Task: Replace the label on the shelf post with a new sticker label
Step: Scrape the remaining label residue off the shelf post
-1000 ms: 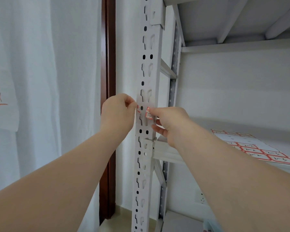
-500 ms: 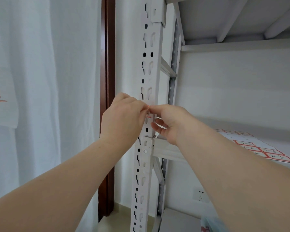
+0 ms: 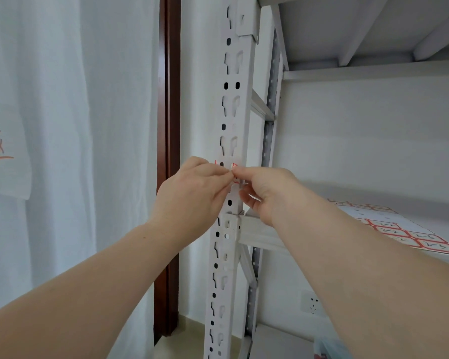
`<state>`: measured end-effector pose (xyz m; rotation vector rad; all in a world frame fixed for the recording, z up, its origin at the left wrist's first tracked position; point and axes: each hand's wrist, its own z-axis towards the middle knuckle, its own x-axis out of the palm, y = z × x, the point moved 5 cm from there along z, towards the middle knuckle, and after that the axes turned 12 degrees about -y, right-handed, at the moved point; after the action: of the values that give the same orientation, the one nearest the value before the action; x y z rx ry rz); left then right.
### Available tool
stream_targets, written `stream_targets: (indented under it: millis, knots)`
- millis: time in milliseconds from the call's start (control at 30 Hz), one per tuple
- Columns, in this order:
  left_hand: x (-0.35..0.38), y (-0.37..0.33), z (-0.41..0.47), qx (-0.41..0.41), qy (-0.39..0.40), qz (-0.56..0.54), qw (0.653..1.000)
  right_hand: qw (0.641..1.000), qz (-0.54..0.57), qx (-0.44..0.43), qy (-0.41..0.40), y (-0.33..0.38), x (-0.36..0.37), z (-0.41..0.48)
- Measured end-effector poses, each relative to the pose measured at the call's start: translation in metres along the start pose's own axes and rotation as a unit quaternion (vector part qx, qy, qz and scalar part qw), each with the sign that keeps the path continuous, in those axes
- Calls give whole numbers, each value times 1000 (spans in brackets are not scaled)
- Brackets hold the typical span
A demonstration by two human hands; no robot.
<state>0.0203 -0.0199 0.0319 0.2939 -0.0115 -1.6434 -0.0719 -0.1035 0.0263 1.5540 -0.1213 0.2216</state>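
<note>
A white gauzy curtain (image 3: 49, 112) fills the 9 o'clock side, with a few red strokes on a hanging piece of it. The white metal shelving unit (image 3: 347, 71) takes the 3 o'clock side. Beside it a dark brown wooden door frame (image 3: 169, 151) runs top to bottom.

The shelf post (image 3: 235, 112) stands upright through the middle, painted white and smooth, punched with keyhole slots and round holes. Its long axis is vertical. At 4 o'clock a sticker sheet (image 3: 410, 234) of red-bordered white labels lies flat on the shelf board.

The left hand (image 3: 189, 195) comes up from 7 o'clock and the right hand (image 3: 267, 195) from 5 o'clock. Both have their fingers curled, and their tips meet at the post's face. There they pinch the label (image 3: 227, 161), a small thin white sticker with red edging, mostly hidden under the fingertips.

The label lies at 1 o'clock from the left hand and at 10 o'clock from the right. Neither hand looks nearer. It spans the post's width, crosswise to the long axis. It cannot be told whether it is coming off or going on. Either way, the next move probably runs across the post face.
</note>
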Motion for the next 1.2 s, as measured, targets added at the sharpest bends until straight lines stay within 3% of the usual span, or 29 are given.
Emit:
stream_targets:
  millis: [100, 200, 433, 533, 767, 900, 1200]
  knots:
    - [1, 12, -1, -50, 10, -12, 999, 997, -52, -60, -24, 2, -2, 1]
    - [3, 32, 1, -210, 1, -28, 977, 983, -115, -141, -33, 5, 0, 0]
    - [17, 46, 2, -480, 3, -205, 853, 932, -211, -289, -49, 13, 3, -2]
    - [23, 44, 4, -511, 13, -261, 819, 920, -229, -317, -32, 17, 6, -3]
    - [33, 37, -3, -613, 2, -351, 708, 922, -231, -310, -28, 17, 8, -2]
    - [36, 34, -8, -646, -8, -376, 664, 925, -229, -303, -21, 16, 6, -1]
    - [38, 29, -10, -673, -40, -394, 625, 924, -229, -307, -17, 16, 7, 0]
